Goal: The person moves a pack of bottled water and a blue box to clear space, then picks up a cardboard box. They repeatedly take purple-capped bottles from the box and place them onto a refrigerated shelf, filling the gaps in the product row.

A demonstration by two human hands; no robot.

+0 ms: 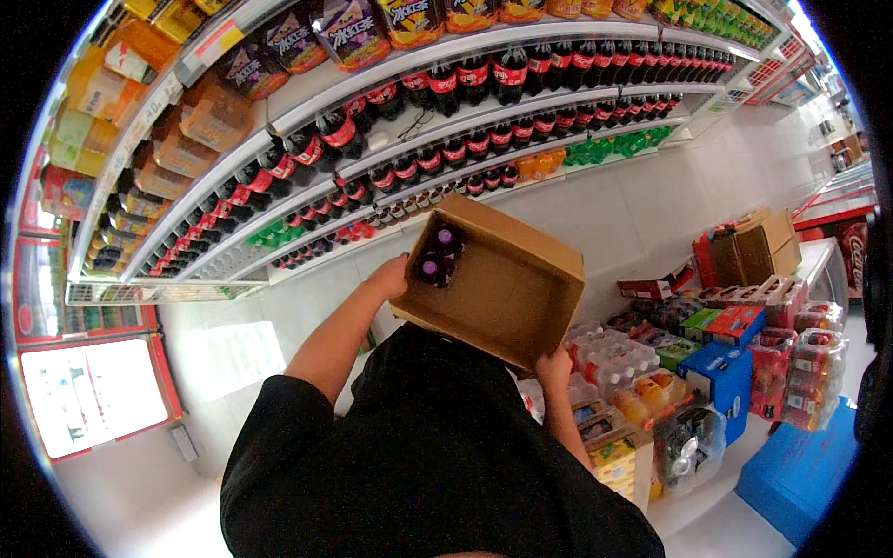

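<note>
An open cardboard box (pixel 499 293) is held up in front of my body, tilted, with a hand at each end. My left hand (pixel 392 276) grips its left end. My right hand (pixel 553 367) holds the lower right corner. Inside, two dark bottles with purple caps (pixel 437 261) stand together at the left end, and the rest of the box floor is bare cardboard. Both hands' fingertips are partly hidden by the box walls. Beyond the box runs a store shelf with rows of cola bottles (pixel 471 80) with red labels.
Shrink-wrapped bottle packs (pixel 617 359), a blue carton (pixel 718 383) and an opened cardboard carton (pixel 753 251) crowd the right side. A large blue box (pixel 802 467) lies at lower right. Eyeglasses (pixel 416 124) rest on a shelf. A red-framed glass-door cooler (pixel 98 394) stands at left.
</note>
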